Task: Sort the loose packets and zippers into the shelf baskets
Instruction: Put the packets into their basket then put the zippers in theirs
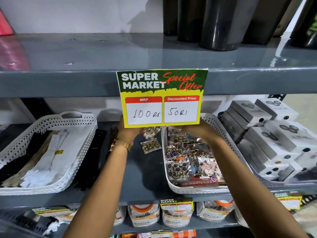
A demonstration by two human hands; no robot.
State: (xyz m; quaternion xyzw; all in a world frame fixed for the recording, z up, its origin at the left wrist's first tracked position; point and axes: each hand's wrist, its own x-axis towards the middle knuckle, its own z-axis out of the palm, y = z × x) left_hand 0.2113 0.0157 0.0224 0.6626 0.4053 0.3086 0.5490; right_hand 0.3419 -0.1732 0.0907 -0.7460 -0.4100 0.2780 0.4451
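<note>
Small clear plastic packet of gold studs [150,145] lying loose on grey shelf [145,176], between baskets; light, crinkly, slippery, best pinching at edge. Left hand [127,133] reaching beside blurred second packet [151,132]; right hand [192,128] reaching far over white perforated basket [173,186]; finger states of both: cannot tell, price card [162,98] hiding them.

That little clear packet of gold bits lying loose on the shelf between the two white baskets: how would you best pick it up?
Pinch the small packet by an edge or corner from above. It lies flat on the grey shelf, so fingers cannot get under it, and its middle is lumpy. Coming from the front looks easiest; the price sign hangs over the back.
</note>
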